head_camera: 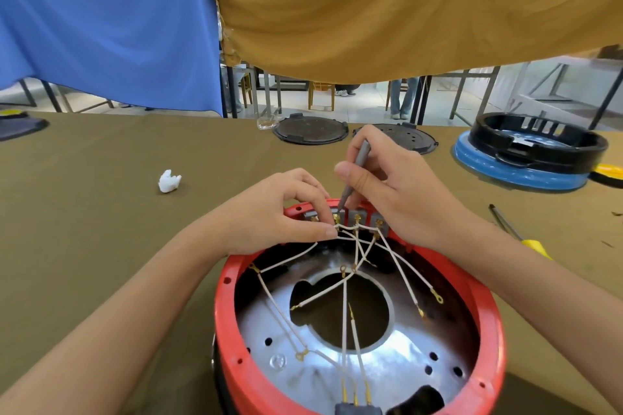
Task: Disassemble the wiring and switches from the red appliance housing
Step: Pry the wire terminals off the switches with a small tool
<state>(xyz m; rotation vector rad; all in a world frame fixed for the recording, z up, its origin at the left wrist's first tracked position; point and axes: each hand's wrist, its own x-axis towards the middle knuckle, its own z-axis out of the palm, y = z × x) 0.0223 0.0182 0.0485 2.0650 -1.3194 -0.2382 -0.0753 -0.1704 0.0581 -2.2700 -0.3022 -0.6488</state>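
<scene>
At the far rim of the red housing, which sits open-side up on the olive cloth of the table, a row of grey switch blocks carries brass terminals. My left hand pinches a white wire between thumb and forefinger, right beside its terminal. My right hand is curled round a slim grey screwdriver, tip down at that terminal. Wires look thin, limp and light; ring lugs small, likely easy to bend. Best hold judged close to the lug, not mid-wire. Housing seems rigid plastic, steady enough under light pressure. Spare yellow-handled screwdriver lies to my right.
</scene>
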